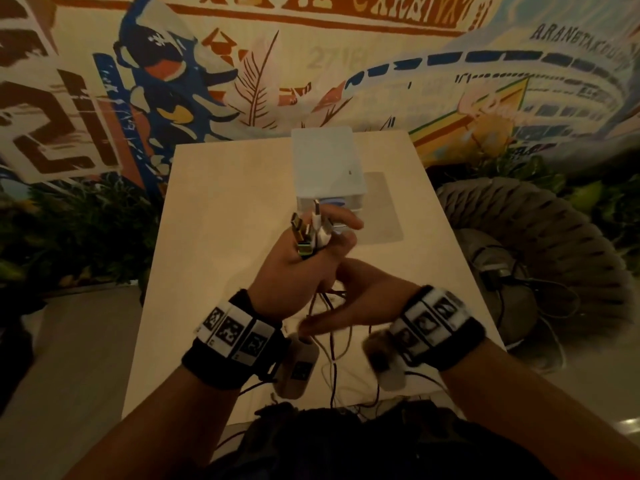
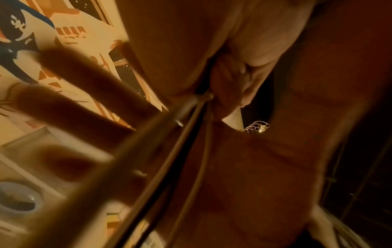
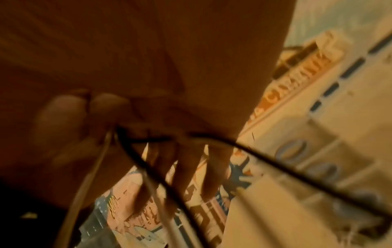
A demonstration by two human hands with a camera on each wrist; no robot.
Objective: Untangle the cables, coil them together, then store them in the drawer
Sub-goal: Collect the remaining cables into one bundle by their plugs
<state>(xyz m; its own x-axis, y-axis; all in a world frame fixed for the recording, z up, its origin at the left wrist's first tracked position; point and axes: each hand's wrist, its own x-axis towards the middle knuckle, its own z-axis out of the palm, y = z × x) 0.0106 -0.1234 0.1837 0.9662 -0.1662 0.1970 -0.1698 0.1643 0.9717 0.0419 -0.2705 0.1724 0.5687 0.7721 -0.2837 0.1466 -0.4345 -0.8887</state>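
My left hand (image 1: 311, 251) is raised over the white table (image 1: 214, 209) and grips a bundle of cables just below their plug ends (image 1: 306, 232), which stick up from my fist. The dark and white cables (image 1: 330, 344) hang from it towards the table's near edge. In the left wrist view they leave the left hand (image 2: 229, 83) as cables (image 2: 186, 134). My right hand (image 1: 349, 303) is just beneath, blurred, fingers straight and pointing left, with the cables (image 3: 148, 167) running across the right hand (image 3: 182, 164). The white drawer unit (image 1: 327, 161) stands behind the hands, its drawers (image 3: 307, 159) looking closed.
A grey mat (image 1: 384, 209) lies under and right of the drawer unit. A woven grey seat (image 1: 540, 251) with dark wires on it stands right of the table. A painted wall (image 1: 311, 64) and plants (image 1: 69, 230) lie behind and to the left.
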